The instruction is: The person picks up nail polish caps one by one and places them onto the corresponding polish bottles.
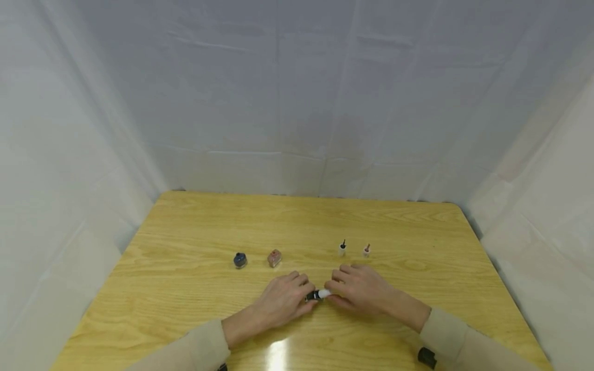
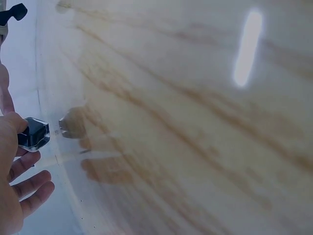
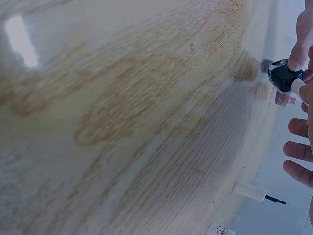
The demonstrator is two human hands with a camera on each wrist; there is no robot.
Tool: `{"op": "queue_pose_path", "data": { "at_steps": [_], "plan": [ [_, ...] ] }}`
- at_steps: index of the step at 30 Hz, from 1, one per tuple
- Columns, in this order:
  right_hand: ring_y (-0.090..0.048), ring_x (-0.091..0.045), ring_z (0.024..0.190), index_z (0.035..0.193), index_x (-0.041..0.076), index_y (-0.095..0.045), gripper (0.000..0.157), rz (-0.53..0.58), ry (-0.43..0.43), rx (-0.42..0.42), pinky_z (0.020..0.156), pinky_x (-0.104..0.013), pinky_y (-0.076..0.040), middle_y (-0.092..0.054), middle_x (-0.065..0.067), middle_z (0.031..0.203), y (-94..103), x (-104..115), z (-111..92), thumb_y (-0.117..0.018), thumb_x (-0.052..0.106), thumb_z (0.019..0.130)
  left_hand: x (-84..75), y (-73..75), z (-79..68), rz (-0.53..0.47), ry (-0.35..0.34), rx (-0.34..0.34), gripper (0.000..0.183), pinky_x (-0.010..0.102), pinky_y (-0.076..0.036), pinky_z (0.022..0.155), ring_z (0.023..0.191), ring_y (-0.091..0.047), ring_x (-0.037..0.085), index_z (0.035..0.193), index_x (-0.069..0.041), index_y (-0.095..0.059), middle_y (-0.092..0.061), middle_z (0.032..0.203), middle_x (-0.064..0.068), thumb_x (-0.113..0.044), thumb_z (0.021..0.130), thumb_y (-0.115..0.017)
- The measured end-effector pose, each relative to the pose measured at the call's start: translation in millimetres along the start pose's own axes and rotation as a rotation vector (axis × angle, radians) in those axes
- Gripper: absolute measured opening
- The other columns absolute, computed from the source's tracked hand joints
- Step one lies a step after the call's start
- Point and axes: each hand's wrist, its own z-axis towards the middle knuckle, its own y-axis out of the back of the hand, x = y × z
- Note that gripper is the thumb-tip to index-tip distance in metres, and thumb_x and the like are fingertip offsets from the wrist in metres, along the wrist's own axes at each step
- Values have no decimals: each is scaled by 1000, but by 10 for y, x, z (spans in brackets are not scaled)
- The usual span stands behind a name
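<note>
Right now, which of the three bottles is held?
The dark bottle, pinched by the left hand, its white cap in the right hand; the blue bottle and pink bottle sit uncapped, untouched.

- I can read no words or numbers.
- The white cap (image 3: 220, 229) toward my table's (image 1: 306, 219) far edge bears round print, too small to read.

Our two beige-sleeved forearms (image 1: 198, 340), angled inward; our bare left grip (image 1: 285, 299), thumb (image 2: 12, 122) closed in a pinch; our bare right grip (image 1: 361, 288), facing it, likewise pinching; outer fingers (image 2: 33, 185) loosely extended.
</note>
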Motion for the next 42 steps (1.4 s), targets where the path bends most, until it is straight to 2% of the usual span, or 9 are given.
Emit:
{"op": "queue_pose_path", "data": {
  "at_steps": [5,10,18,22,33,37,42],
  "plan": [
    [-57,-7,74,102,27,-63,20,-2,-7,6,63,-26,-51,-62,9,86,8,5,-8,-69,40,87,-2,4,-1,3,0,4,25,12,-44,59,77,-55,5,102,-21,-68,-65,93,-6,-44,93,-60],
    [-61,-7,81,108,28,-63,22,5,-48,49,69,-27,-54,-65,9,92,3,13,-19,-65,41,90,3,2,-2,-11,4,-4,25,12,-44,59,76,-55,5,103,-21,-68,-65,93,-6,-43,93,-60],
    [-59,-7,77,100,27,-64,17,55,-117,22,65,-27,-52,-65,10,88,-38,55,-22,-63,42,91,2,-3,-5,-3,1,-2,26,12,-43,59,76,-54,5,103,-22,-68,-64,93,-7,-44,93,-60],
    [-57,-4,76,98,26,-66,18,87,-167,20,66,-23,-52,-65,12,88,-83,89,-26,-60,43,93,-2,-5,-10,13,3,1,27,13,-45,60,77,-55,5,104,-22,-68,-65,94,-6,-44,93,-59],
    [-51,1,72,90,29,-64,22,209,-337,63,60,-14,-43,-60,16,82,-161,165,-33,-53,46,97,-13,-18,-19,13,-2,-36,24,12,-44,60,75,-54,5,101,-21,-68,-65,92,-6,-42,92,-61],
    [-50,2,71,90,29,-65,22,227,-350,55,59,-12,-40,-59,16,81,-162,167,-42,-53,47,96,-13,-20,-19,13,-2,-32,24,12,-44,60,75,-55,5,101,-22,-68,-65,93,-6,-43,92,-61],
    [-54,0,76,96,28,-67,21,185,-305,48,64,-16,-47,-62,15,86,-111,139,-48,-56,47,95,-11,-21,-9,4,-7,-27,24,12,-45,60,76,-55,5,102,-22,-68,-66,93,-6,-42,92,-61]
  ]
}}
